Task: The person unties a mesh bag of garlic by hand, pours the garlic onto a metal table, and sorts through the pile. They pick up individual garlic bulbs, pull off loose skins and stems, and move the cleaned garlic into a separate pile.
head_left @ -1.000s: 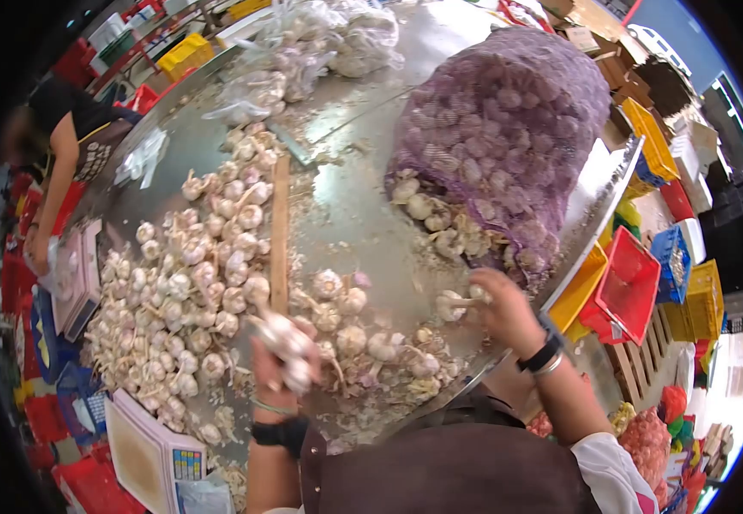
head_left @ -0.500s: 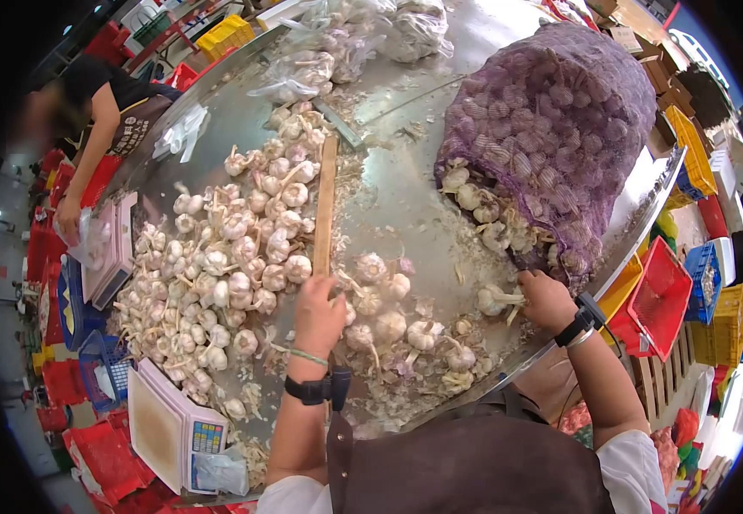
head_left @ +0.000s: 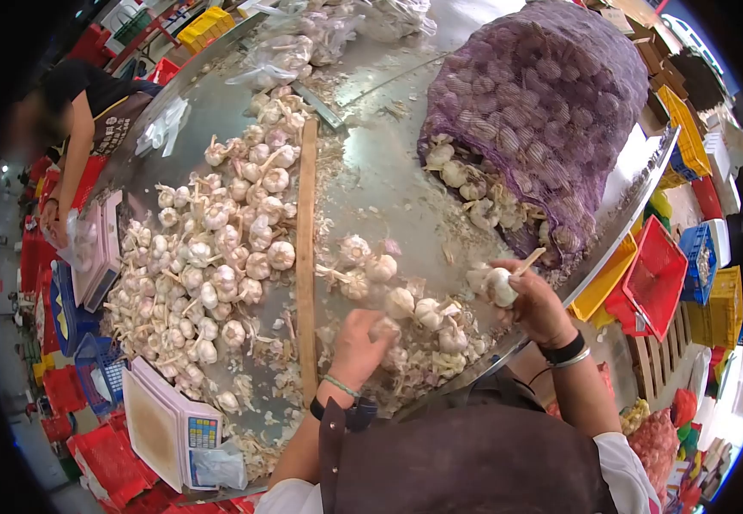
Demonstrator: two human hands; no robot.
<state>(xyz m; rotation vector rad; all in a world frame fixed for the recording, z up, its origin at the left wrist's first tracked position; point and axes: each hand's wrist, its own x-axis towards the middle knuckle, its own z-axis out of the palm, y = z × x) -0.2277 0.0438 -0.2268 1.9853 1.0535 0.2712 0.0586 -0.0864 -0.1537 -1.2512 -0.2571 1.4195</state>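
Observation:
My right hand (head_left: 540, 307) is closed on a garlic bulb (head_left: 501, 287), its stem pointing up and right, at the near right of the metal table (head_left: 380, 180). My left hand (head_left: 359, 344) is closed round a garlic bulb (head_left: 385, 329) at the left end of a small group of loose bulbs (head_left: 427, 311). To its left a wooden strip (head_left: 306, 257) lies lengthwise, with a large garlic pile (head_left: 209, 274) beyond it. A purple mesh sack (head_left: 543, 111) full of garlic lies open toward me, bulbs at its mouth.
Two scales (head_left: 153, 420) (head_left: 97, 248) stand along the left edge. Another person (head_left: 80, 111) at the far left handles a plastic bag. Filled plastic bags (head_left: 320, 38) lie at the back, near a metal bar (head_left: 320, 106). Red crates (head_left: 650, 278) and yellow crates (head_left: 714, 308) stand at the right.
My left hand has let go of the wooden strip and moved right and nearer to a bulb. The strip lies farther left and nearer. My right hand has turned and lifted a bulb.

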